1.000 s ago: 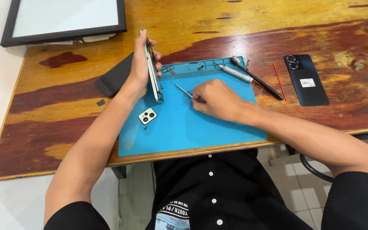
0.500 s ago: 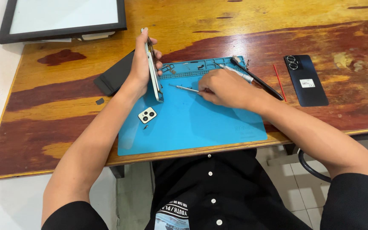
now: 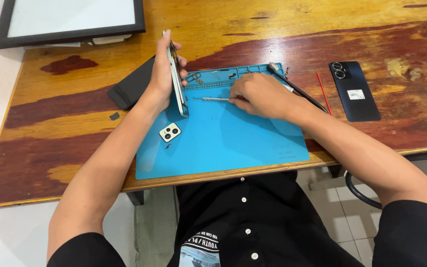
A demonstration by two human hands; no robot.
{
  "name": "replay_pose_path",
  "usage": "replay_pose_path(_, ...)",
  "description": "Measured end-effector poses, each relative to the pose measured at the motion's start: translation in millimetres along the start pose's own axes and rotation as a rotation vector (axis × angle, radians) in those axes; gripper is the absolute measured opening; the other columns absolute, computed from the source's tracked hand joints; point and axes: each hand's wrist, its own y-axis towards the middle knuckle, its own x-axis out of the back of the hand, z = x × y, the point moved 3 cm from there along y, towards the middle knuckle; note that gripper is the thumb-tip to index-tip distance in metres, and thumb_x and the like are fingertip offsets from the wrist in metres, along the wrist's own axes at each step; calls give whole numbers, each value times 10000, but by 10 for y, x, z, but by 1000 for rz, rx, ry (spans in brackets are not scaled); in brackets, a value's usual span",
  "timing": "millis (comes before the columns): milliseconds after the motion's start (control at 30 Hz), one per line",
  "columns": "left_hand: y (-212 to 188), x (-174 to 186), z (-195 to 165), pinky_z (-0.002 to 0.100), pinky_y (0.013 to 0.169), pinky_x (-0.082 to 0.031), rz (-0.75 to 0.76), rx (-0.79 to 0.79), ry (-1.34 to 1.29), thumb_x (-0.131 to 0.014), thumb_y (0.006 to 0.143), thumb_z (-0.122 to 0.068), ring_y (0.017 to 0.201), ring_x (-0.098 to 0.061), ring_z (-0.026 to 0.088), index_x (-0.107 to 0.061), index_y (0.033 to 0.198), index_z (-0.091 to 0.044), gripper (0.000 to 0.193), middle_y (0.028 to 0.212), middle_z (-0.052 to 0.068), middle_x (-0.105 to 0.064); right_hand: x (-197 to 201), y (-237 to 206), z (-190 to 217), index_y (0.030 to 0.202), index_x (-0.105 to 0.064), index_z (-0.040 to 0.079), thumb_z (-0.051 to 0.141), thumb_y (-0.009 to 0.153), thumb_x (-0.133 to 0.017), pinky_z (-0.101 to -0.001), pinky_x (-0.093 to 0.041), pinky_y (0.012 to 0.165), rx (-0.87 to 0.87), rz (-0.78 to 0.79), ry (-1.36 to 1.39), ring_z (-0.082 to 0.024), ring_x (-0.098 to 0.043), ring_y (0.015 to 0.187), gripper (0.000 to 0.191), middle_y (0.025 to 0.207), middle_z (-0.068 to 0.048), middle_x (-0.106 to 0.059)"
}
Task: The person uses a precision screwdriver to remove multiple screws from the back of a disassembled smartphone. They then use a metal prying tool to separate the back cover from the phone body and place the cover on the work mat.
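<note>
Resting on a wooden table (image 3: 50, 148), a blue work mat (image 3: 223, 143) lies under both hands. A framed panel (image 3: 70, 20) sits at the far left corner; a dark phone (image 3: 354, 91) lies face down, well apart to the right. Left hand (image 3: 161, 74) clamped on a phone body (image 3: 178, 81), held on edge, lower corner touching the mat. Right hand (image 3: 258, 94) pinched shut on slim tweezers (image 3: 216, 99) lying low over the mat. A small camera module (image 3: 170, 132) lies near the phone body.

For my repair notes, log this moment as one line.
left hand: holds phone on edge | right hand: holds tweezers over blue mat | camera module: on mat
</note>
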Motion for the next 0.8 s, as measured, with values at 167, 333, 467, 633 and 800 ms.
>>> replay_pose_path(167,-8,-2,-7,265,527,-467,4,11,10,-419,889,-764,621,-511,84,-459,1148,-154,664,809,-2,-501,269,-30,-144,940,-768,15,115,810,-741,-406,-564,690,-92,-6,83,-277,-723,756,166,885,-144,-744)
replay_pose_path(333,-7,7,-4,267,528,-474,-3,9,14,-418,884,-766,620,-511,85,-456,1158,-143,681,812,-1,-501,455,-119,-295,929,-783,19,136,840,-737,-380,-588,732,-245,54,47,-268,-748,752,154,847,-159,-763)
replay_pose_path(467,-6,-4,-1,264,518,-483,-6,5,32,-404,882,-775,622,-524,81,-458,1159,-137,698,809,0,-503,396,-137,-286,946,-783,23,126,796,-743,-380,-590,756,-304,136,106,-270,-763,799,186,863,-163,-776)
replay_pose_path(633,-4,-13,-4,255,506,-486,-15,9,50,-394,873,-784,619,-531,74,-461,1155,-136,710,805,-3,-505,341,-158,-250,906,-785,25,141,793,-756,-388,-586,739,-379,244,75,-266,-765,807,165,854,-139,-783)
replay_pose_path(800,-7,-12,0,256,504,-484,-13,23,44,-399,869,-783,618,-531,72,-465,1156,-141,706,797,-8,-503,335,-154,-230,974,-789,49,125,781,-754,-389,-576,697,-317,229,71,-272,-752,766,210,832,-131,-776)
